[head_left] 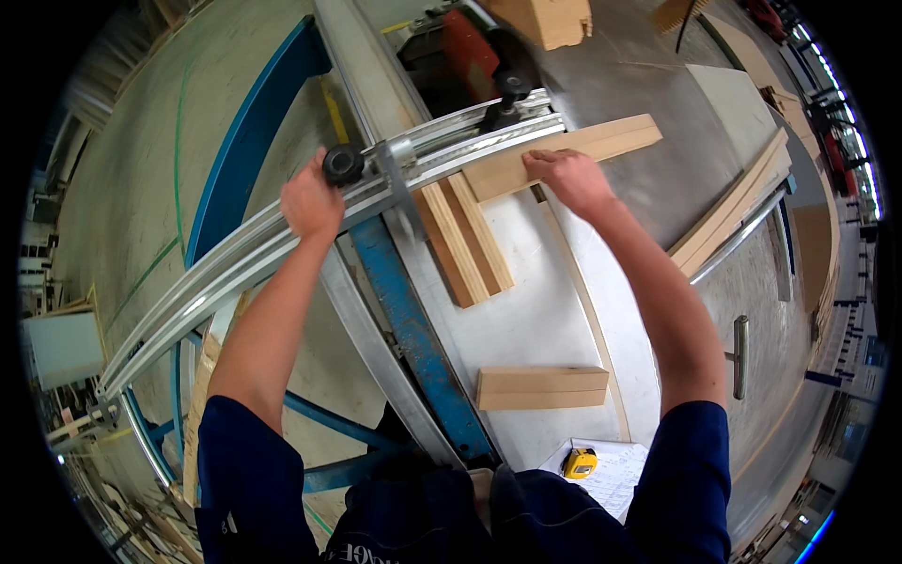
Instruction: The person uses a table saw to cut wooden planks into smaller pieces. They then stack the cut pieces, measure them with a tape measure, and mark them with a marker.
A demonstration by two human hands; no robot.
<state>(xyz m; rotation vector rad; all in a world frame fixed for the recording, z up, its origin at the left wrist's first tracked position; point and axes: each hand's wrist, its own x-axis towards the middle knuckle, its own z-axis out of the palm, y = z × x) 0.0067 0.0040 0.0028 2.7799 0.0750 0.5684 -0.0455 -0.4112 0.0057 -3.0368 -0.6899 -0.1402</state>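
My right hand has its fingers curled over the near edge of a long wooden board, which lies along the metal fence rail. On the rail sits a stop with a black knob. My left hand is closed right beside this knob, and what its fingers grip is hidden. Below the board's left end, short layered wood pieces lie side by side on the saw table. Nearer to me lies a separate wooden block.
A red and black saw unit stands beyond the rail. A yellow tape measure rests on a written sheet near my body. Long boards lie at the right. A blue frame beam runs along the table's left side.
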